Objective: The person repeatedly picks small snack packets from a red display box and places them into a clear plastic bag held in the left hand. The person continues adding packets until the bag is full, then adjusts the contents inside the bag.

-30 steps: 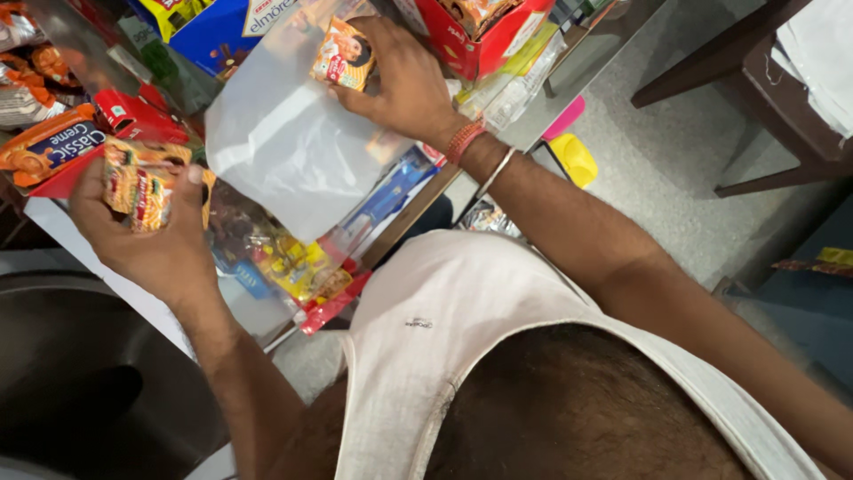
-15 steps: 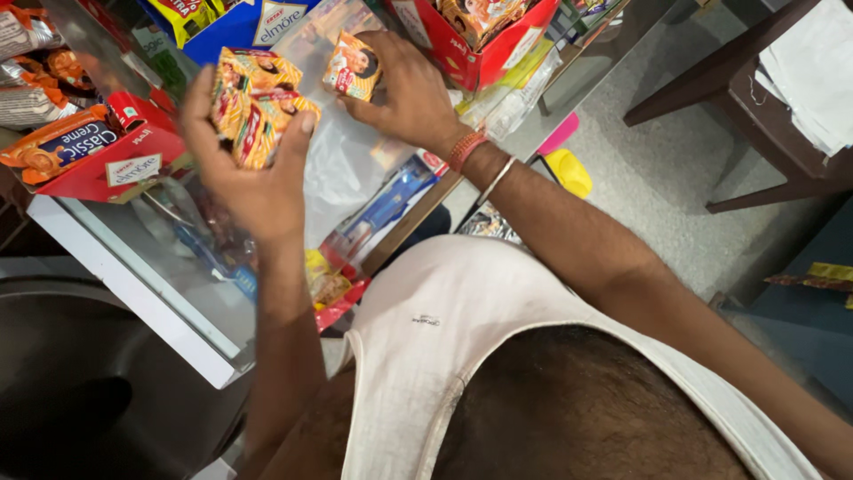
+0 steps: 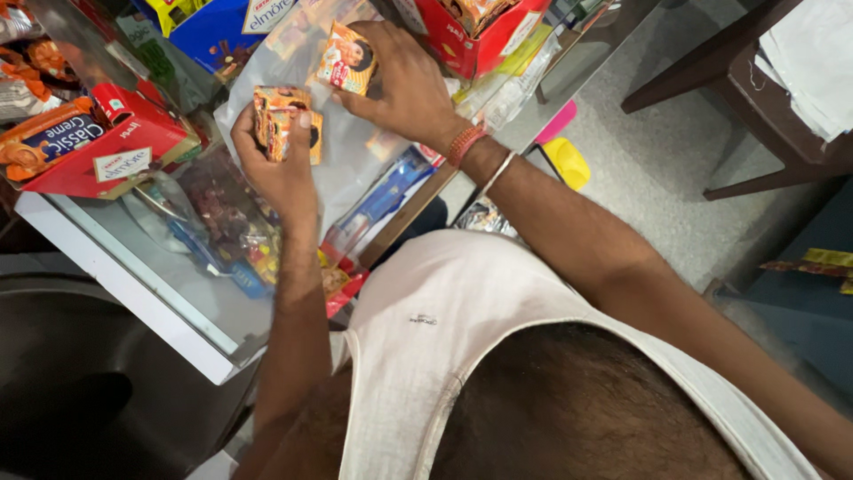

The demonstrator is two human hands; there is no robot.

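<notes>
Left hand first, nearest to us: our fingers are curled tight around a small stack of orange snack packets, held upright above the glass top of the bench, thumb pressed along the near edge of the stack. Just beyond it and to the right, our right hand pinches a single orange packet between thumb and fingers, and that packet sits against a clear plastic bag that lies flat across the glass; whether the hand also grips the bag's mouth we cannot tell. On that wrist we see a reddish thread band and a thin metal bangle. Under the glass, sweets and wrappers show through in a jumble. To the left on the bench lies a red biscuit box with orange packets beside it. Farther back stand a blue carton and a red carton, the red one just beyond our right hand. Off to the right, past the bench edge, a yellow and pink object lies low by the floor, and dark wooden furniture stands well apart on the grey floor.
</notes>
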